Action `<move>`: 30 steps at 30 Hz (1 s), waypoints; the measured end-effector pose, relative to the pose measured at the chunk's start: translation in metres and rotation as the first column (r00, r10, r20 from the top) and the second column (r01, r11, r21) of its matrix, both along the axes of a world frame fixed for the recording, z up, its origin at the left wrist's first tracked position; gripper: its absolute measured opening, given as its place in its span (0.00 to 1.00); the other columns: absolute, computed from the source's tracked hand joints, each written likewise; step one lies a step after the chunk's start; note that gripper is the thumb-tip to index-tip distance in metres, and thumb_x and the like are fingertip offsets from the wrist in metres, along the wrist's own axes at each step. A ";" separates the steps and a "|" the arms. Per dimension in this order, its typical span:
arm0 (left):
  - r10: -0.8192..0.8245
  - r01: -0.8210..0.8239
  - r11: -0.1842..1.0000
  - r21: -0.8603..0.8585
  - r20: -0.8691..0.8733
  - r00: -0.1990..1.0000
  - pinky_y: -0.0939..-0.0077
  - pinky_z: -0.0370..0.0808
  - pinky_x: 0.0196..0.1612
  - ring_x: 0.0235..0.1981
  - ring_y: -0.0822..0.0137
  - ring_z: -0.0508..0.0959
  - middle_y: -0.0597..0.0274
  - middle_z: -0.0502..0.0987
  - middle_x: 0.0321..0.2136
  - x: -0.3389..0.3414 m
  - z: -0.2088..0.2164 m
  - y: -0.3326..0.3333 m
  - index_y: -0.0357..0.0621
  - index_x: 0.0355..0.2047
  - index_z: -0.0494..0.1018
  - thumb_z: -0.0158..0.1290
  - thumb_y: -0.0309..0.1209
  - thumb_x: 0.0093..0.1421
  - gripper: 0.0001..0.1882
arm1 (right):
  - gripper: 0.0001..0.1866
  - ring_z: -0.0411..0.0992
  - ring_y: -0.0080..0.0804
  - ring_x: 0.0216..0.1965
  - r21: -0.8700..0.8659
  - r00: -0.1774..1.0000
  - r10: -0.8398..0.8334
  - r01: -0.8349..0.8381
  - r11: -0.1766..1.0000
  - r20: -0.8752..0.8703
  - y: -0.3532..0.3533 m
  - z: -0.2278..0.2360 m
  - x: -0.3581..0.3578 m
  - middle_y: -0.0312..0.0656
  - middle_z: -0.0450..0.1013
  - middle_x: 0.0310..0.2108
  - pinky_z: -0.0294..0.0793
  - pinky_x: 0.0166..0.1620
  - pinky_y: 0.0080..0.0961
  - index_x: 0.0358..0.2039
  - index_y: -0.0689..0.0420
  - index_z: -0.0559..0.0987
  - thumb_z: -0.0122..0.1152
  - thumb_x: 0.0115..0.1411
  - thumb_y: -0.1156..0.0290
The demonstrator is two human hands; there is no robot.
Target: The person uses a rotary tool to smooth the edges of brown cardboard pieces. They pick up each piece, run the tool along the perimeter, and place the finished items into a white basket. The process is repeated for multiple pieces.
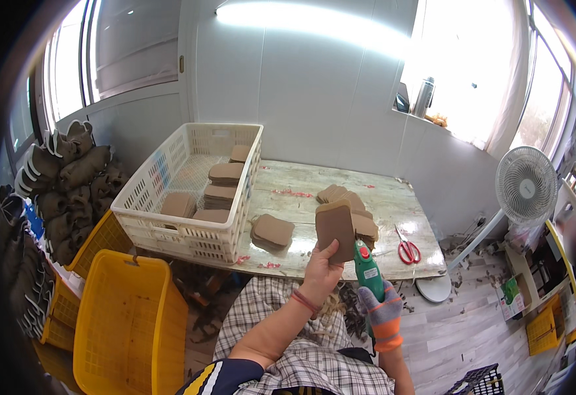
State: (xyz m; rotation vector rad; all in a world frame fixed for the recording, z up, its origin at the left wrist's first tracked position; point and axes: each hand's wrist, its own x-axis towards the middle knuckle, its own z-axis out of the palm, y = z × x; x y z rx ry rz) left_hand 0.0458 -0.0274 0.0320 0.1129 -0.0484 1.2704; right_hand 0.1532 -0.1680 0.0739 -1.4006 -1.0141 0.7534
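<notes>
My bare left hand (322, 271) pinches a brown rounded-corner pad (334, 234), raised over the table's front edge. Wrapped round a green handheld power cutter (368, 271) with a red button is my right hand (383, 311), in a grey and orange glove. The cutter's head meets the pad's lower right edge; its blade is too hidden to make out. Behind the pad lie more stacked brown pads (365, 226), and another stack (272, 232) sits to the left. Red-handled scissors (409, 251) rest on the table at the right.
A white plastic crate (189, 230) with piles of pads stands on the worn table (301, 253)'s left side. Yellow crates (116, 258) and heaps of dark brown pieces (70, 191) fill the left. A fan (526, 185) stands at the right; scraps litter the floor.
</notes>
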 end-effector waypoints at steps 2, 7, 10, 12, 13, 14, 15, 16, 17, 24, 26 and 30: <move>-0.006 0.007 0.999 0.031 -0.045 0.999 0.68 0.74 0.53 0.48 0.63 0.75 0.59 0.74 0.46 0.003 -0.005 -0.004 0.44 0.49 0.67 0.52 0.18 0.58 0.19 | 0.20 0.69 0.17 0.28 0.041 1.000 -0.001 0.001 0.999 0.009 0.002 0.000 0.003 0.33 0.74 0.29 0.71 0.32 0.18 0.43 0.63 0.75 0.70 0.51 0.69; -0.002 0.011 0.997 0.076 -0.128 0.992 0.67 0.75 0.52 0.48 0.62 0.75 0.58 0.74 0.46 0.003 -0.010 -0.010 0.44 0.48 0.68 0.52 0.16 0.57 0.19 | 0.19 0.67 0.14 0.24 0.054 0.993 0.009 -0.003 0.999 -0.115 -0.002 0.018 0.000 0.31 0.72 0.28 0.67 0.27 0.15 0.43 0.62 0.75 0.69 0.52 0.71; 0.022 0.003 0.988 0.157 -0.160 0.987 0.67 0.76 0.50 0.47 0.62 0.76 0.57 0.75 0.46 -0.001 -0.005 -0.015 0.44 0.48 0.69 0.52 0.16 0.56 0.19 | 0.19 0.66 0.14 0.23 0.001 0.998 -0.008 0.008 1.000 -0.062 -0.007 0.025 0.005 0.31 0.72 0.26 0.65 0.25 0.13 0.43 0.61 0.74 0.68 0.52 0.70; 0.035 0.008 0.975 0.222 -0.193 0.981 0.67 0.77 0.49 0.46 0.63 0.77 0.57 0.75 0.45 -0.004 -0.007 -0.012 0.43 0.48 0.69 0.52 0.15 0.56 0.19 | 0.19 0.66 0.14 0.22 0.024 0.995 0.011 -0.009 1.000 -0.099 -0.009 0.023 0.008 0.31 0.72 0.26 0.65 0.24 0.14 0.43 0.61 0.75 0.68 0.52 0.70; 0.043 0.011 0.968 0.251 -0.210 0.977 0.67 0.77 0.49 0.46 0.63 0.77 0.58 0.76 0.45 -0.006 -0.008 -0.011 0.43 0.48 0.70 0.52 0.15 0.56 0.19 | 0.19 0.66 0.14 0.21 0.034 0.993 0.022 -0.018 0.999 -0.118 -0.010 0.022 0.010 0.31 0.72 0.25 0.65 0.23 0.14 0.43 0.61 0.75 0.68 0.53 0.69; 0.058 0.007 0.965 0.261 -0.240 0.969 0.69 0.77 0.48 0.45 0.64 0.77 0.58 0.76 0.44 -0.010 -0.009 -0.010 0.42 0.48 0.70 0.52 0.15 0.55 0.19 | 0.19 0.65 0.14 0.21 0.032 0.993 0.031 -0.028 0.999 -0.112 -0.012 0.022 0.011 0.31 0.73 0.25 0.65 0.23 0.14 0.42 0.61 0.75 0.68 0.52 0.69; 0.074 0.003 0.962 0.272 -0.270 0.960 0.70 0.77 0.47 0.45 0.65 0.77 0.58 0.77 0.44 -0.013 -0.009 -0.008 0.41 0.47 0.71 0.52 0.14 0.55 0.19 | 0.19 0.65 0.14 0.21 0.029 0.994 0.040 -0.037 0.999 -0.107 -0.014 0.023 0.013 0.31 0.73 0.25 0.65 0.23 0.14 0.42 0.61 0.75 0.68 0.52 0.69; 0.087 0.001 0.960 0.280 -0.301 0.950 0.72 0.77 0.47 0.44 0.66 0.77 0.59 0.77 0.43 -0.017 -0.010 -0.006 0.41 0.47 0.72 0.53 0.14 0.54 0.19 | 0.19 0.65 0.14 0.21 0.024 0.994 0.048 -0.045 0.999 -0.103 -0.016 0.022 0.016 0.31 0.73 0.24 0.65 0.23 0.14 0.42 0.61 0.75 0.69 0.52 0.68; 0.094 0.006 0.956 0.293 -0.326 0.941 0.72 0.77 0.46 0.43 0.66 0.78 0.59 0.77 0.43 -0.021 -0.011 -0.004 0.41 0.47 0.72 0.53 0.14 0.54 0.19 | 0.19 0.65 0.14 0.20 0.007 0.996 0.061 -0.061 0.998 -0.066 -0.017 0.021 0.019 0.31 0.73 0.24 0.65 0.23 0.14 0.42 0.61 0.75 0.69 0.52 0.68; 0.225 0.055 0.881 0.470 -0.518 0.825 0.76 0.76 0.42 0.37 0.73 0.78 0.62 0.79 0.37 -0.053 -0.017 0.017 0.40 0.43 0.76 0.55 0.15 0.52 0.17 | 0.22 0.65 0.14 0.20 -0.096 0.988 0.138 -0.131 0.987 0.071 -0.029 0.017 0.034 0.32 0.72 0.23 0.65 0.24 0.15 0.42 0.62 0.75 0.70 0.51 0.64; 0.242 0.099 0.869 0.485 -0.591 0.769 0.77 0.75 0.42 0.37 0.74 0.77 0.63 0.79 0.37 -0.063 -0.019 0.020 0.39 0.42 0.76 0.55 0.15 0.52 0.16 | 0.21 0.66 0.15 0.20 -0.128 0.985 0.143 -0.130 0.983 0.100 -0.033 0.017 0.034 0.33 0.72 0.23 0.66 0.24 0.15 0.42 0.62 0.75 0.69 0.51 0.65; 0.202 0.192 0.878 0.439 -0.703 0.682 0.78 0.74 0.42 0.37 0.73 0.78 0.62 0.80 0.37 -0.073 -0.021 0.022 0.38 0.41 0.77 0.55 0.13 0.51 0.16 | 0.20 0.67 0.15 0.19 -0.165 0.977 0.152 -0.127 0.978 0.149 -0.035 0.014 0.033 0.33 0.73 0.23 0.67 0.23 0.15 0.42 0.63 0.74 0.68 0.52 0.67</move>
